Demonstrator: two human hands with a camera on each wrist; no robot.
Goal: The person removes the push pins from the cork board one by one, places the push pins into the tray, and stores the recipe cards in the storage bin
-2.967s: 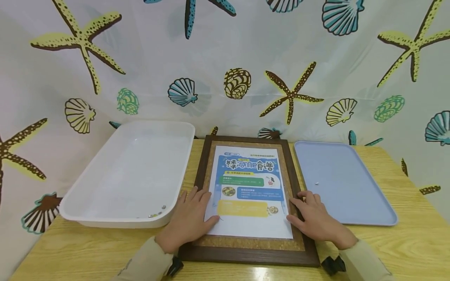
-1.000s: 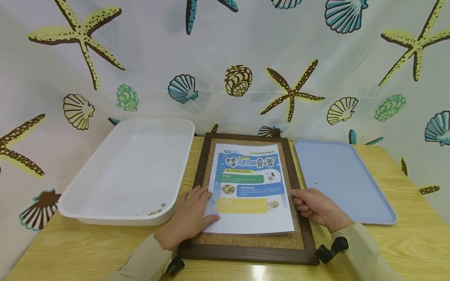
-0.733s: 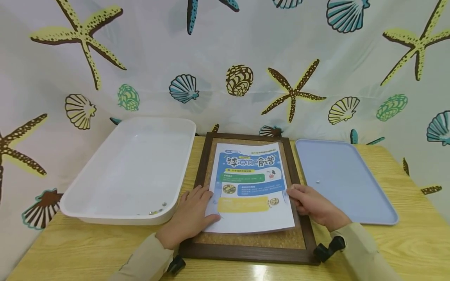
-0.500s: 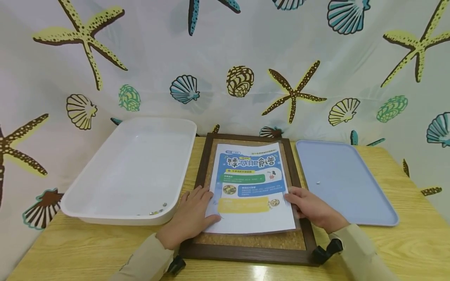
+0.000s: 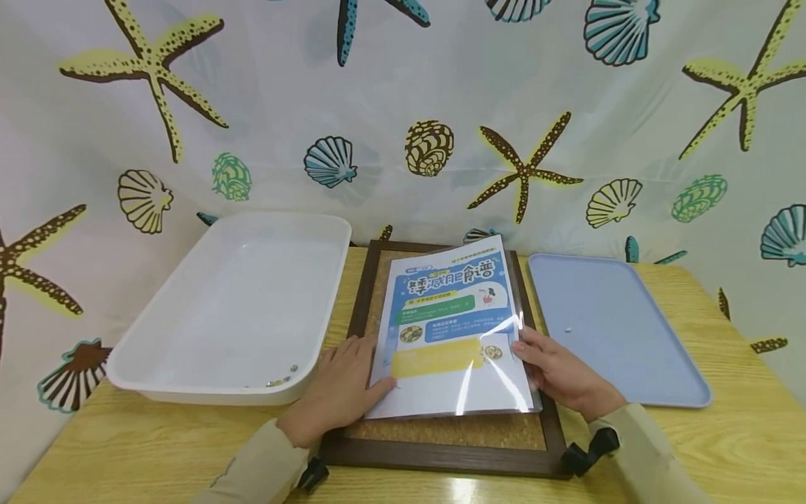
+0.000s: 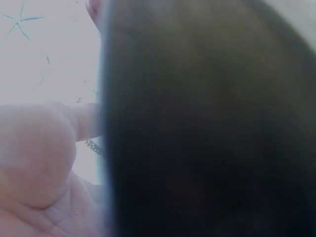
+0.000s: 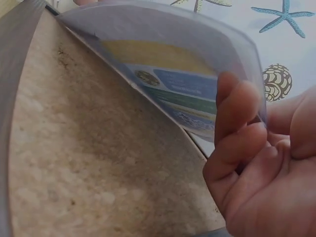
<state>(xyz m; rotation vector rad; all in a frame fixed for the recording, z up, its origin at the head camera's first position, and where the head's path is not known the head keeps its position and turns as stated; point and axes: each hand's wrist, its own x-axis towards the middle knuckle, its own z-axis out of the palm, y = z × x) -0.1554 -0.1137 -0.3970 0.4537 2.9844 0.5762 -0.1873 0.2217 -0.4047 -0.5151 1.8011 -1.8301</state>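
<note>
A glossy printed poster [image 5: 441,392], blue, green and yellow with large characters, lies over a dark-framed cork board [image 5: 453,458]. My right hand [image 5: 560,367] pinches its right edge between thumb and fingers, raising that side off the cork. In the right wrist view the poster [image 7: 163,29] bows upward, bare cork [image 7: 89,148] showing beneath it, while fingers [image 7: 242,143] curl behind the edge. My left hand [image 5: 334,388] rests flat, fingers extended, along the poster's left edge and the board's frame. A dark blurred shape blocks most of the left wrist view beside the hand [image 6: 34,158].
A deep white tray [image 5: 227,294] stands left of the board, several small shiny bits [image 5: 280,380] in its near right corner. On the right lies a shallow blue tray [image 5: 617,322] holding one tiny pale piece [image 5: 568,330]. A shell-and-starfish curtain [image 5: 378,84] hangs behind the wooden table [image 5: 157,448].
My right hand has gone from lying open at the poster's right side to pinching its edge. That side has risen and tilted, catching bright reflections. The left hand has stayed in place.
</note>
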